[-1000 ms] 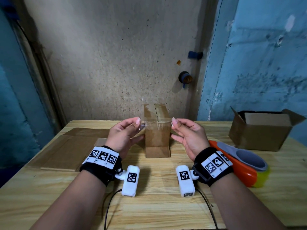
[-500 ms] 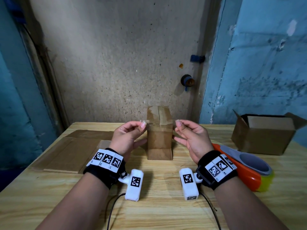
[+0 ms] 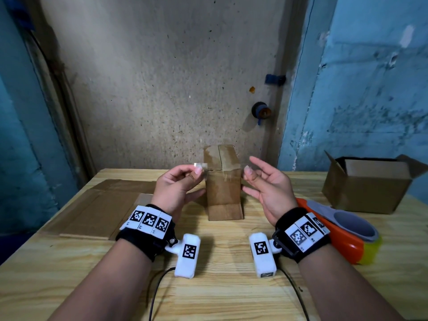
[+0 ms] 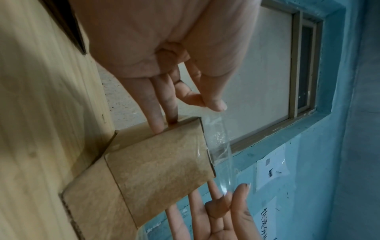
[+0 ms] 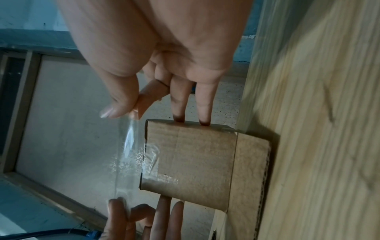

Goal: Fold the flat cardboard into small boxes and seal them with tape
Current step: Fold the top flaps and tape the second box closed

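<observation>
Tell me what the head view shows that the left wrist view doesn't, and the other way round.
Only the head view shows the open cardboard box, the orange tape dispenser and the flat cardboard on the table. Only the left wrist view shows a window frame and paper notices on the blue wall. Both show the small box, with the clear tape strip stretched over it, pinched by the left hand and right hand.

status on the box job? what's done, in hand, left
Done: one small box stands folded, a tape strip already along its top seam. In hand: left hand and right hand each pinch an end of a clear tape strip stretched across the top. Left: press it down; flat cardboard unfolded, second box still open.
</observation>
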A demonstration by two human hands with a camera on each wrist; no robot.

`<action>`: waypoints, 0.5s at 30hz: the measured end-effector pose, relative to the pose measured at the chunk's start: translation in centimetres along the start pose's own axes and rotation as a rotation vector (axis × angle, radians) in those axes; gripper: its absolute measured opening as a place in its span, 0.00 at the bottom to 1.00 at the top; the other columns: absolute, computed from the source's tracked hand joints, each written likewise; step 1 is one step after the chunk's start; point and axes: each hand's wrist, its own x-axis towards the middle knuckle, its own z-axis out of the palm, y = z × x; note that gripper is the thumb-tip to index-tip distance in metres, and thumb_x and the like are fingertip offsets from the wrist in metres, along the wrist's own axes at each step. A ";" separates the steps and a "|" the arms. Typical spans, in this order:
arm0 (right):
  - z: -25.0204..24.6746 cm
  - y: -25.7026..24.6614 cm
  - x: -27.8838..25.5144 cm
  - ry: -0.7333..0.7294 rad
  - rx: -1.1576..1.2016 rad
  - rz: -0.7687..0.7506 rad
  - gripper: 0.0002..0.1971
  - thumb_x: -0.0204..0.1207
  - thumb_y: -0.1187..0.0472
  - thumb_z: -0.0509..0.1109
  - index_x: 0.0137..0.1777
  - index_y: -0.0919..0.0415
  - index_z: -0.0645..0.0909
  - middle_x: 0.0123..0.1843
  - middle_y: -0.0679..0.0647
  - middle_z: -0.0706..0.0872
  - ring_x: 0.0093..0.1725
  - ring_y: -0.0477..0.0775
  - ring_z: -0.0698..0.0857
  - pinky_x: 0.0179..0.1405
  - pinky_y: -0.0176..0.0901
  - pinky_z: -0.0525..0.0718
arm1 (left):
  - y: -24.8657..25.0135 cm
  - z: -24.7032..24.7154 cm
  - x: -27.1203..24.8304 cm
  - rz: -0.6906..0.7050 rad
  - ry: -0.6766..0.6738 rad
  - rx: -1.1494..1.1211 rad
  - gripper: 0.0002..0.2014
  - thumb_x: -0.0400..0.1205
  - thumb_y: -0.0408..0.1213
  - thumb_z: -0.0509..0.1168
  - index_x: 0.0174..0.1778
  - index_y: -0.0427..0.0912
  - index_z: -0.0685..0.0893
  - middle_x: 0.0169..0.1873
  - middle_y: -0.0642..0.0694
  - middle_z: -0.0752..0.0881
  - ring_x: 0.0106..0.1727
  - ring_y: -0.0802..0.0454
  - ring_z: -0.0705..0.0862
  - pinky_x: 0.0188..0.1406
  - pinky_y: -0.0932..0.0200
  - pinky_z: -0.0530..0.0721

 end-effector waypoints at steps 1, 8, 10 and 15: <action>-0.1 0.0 0.0 -0.007 0.006 0.006 0.30 0.69 0.58 0.81 0.73 0.57 0.83 0.48 0.52 0.93 0.56 0.50 0.93 0.64 0.60 0.89 | 0.0 0.0 0.0 0.000 0.000 -0.001 0.10 0.71 0.37 0.77 0.46 0.42 0.88 0.53 0.37 0.91 0.58 0.42 0.91 0.50 0.43 0.92; -0.1 0.1 0.0 0.029 0.000 -0.034 0.15 0.67 0.57 0.81 0.52 0.62 0.89 0.44 0.53 0.94 0.50 0.49 0.93 0.66 0.64 0.89 | 0.1 0.0 -0.1 -0.026 -0.004 0.013 0.17 0.70 0.37 0.78 0.54 0.42 0.90 0.54 0.38 0.89 0.60 0.45 0.88 0.56 0.41 0.90; -0.1 0.1 0.1 0.021 0.005 -0.035 0.13 0.67 0.57 0.82 0.50 0.61 0.88 0.42 0.52 0.93 0.49 0.48 0.92 0.66 0.64 0.89 | 0.3 0.0 -0.1 -0.047 0.000 0.020 0.24 0.69 0.37 0.78 0.63 0.41 0.89 0.55 0.39 0.90 0.60 0.47 0.89 0.60 0.40 0.89; 0.0 0.0 -0.1 0.006 0.008 -0.032 0.13 0.68 0.56 0.82 0.50 0.60 0.88 0.43 0.54 0.93 0.49 0.50 0.92 0.65 0.62 0.90 | 0.4 0.1 -0.3 -0.049 0.039 0.036 0.19 0.71 0.39 0.79 0.56 0.36 0.89 0.55 0.39 0.93 0.62 0.43 0.90 0.61 0.38 0.88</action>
